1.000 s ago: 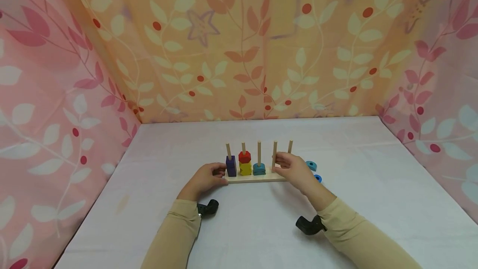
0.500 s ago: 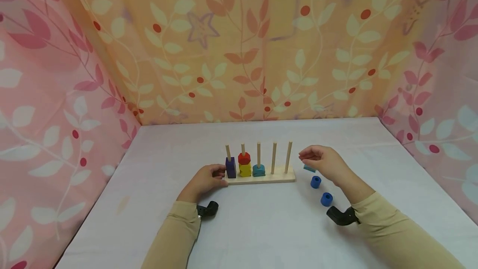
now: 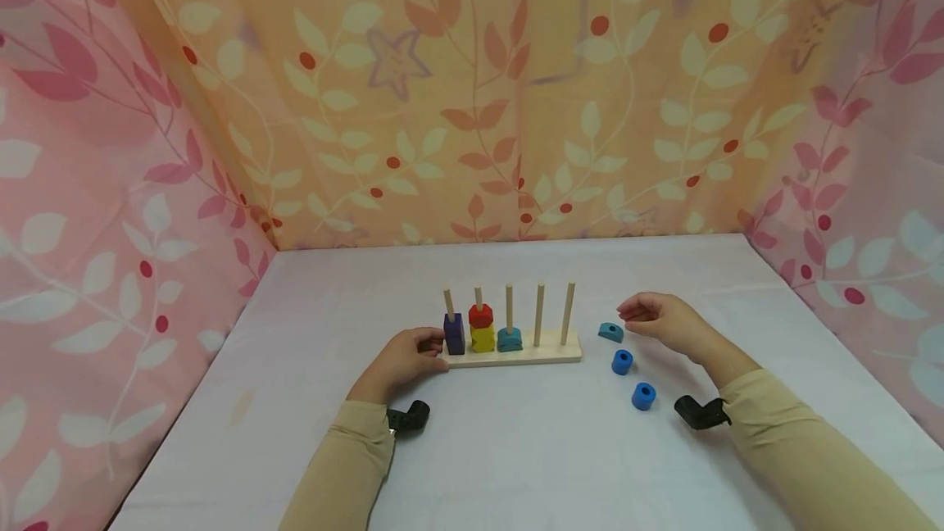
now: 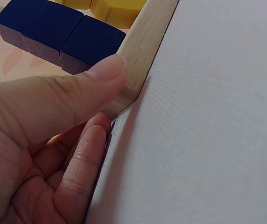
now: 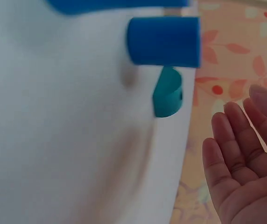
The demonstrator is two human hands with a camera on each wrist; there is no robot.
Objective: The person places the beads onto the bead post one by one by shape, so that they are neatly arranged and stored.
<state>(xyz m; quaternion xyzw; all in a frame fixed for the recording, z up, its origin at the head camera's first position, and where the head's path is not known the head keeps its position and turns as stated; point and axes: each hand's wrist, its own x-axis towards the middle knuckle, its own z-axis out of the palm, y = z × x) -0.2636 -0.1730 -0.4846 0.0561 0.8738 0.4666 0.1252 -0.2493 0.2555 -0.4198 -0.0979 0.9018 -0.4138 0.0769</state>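
A wooden peg stacker (image 3: 546, 351) stands mid-table with several upright pegs. From the left it bears purple square blocks (image 3: 454, 334), a red block (image 3: 481, 316) over yellow ones (image 3: 483, 339), and teal half-round blocks (image 3: 510, 340). The two rightmost pegs are bare. My left hand (image 3: 401, 363) grips the base's left end; in the left wrist view the thumb (image 4: 108, 70) presses on its corner. Just right of a loose teal half-round block (image 3: 610, 332), my right hand (image 3: 667, 326) hovers with loosely bent fingers, holding nothing. The right wrist view shows its open palm (image 5: 250, 186).
Two blue cylinders (image 3: 623, 362) (image 3: 643, 397) with holes lie right of the stacker, nearer the front than the loose teal block. White cloth covers the table (image 3: 516, 449). Patterned curtains (image 3: 472, 105) rise behind and at both sides.
My right hand has moved right, away from the fourth peg and past the loose teal block, which it partly covered half a second ago. The left hand stays at the base.
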